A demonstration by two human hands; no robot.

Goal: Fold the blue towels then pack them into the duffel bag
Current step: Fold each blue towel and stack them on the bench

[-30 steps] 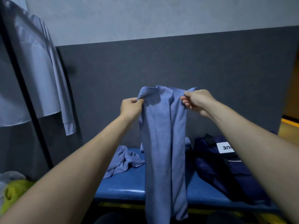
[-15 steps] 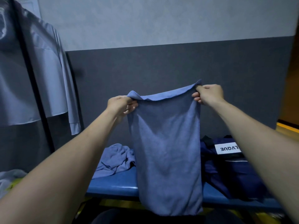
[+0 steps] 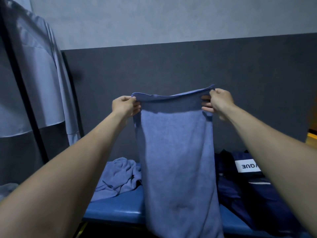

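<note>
A blue towel hangs flat in front of me, stretched between both hands at chest height. My left hand pinches its top left corner and my right hand pinches its top right corner. The towel's lower end drops below the bench edge. A second blue towel lies crumpled on the blue bench at the left. The dark navy duffel bag with a white label lies on the bench at the right, partly hidden by my right arm.
A dark grey padded wall panel stands right behind the bench. At the left a black rack pole carries a hanging pale shirt. A pale cloth shows at the lower left.
The towel went from a bunched narrow strip to a wide flat sheet as my hands moved apart. The hands also moved a little lower and the view tilted.
</note>
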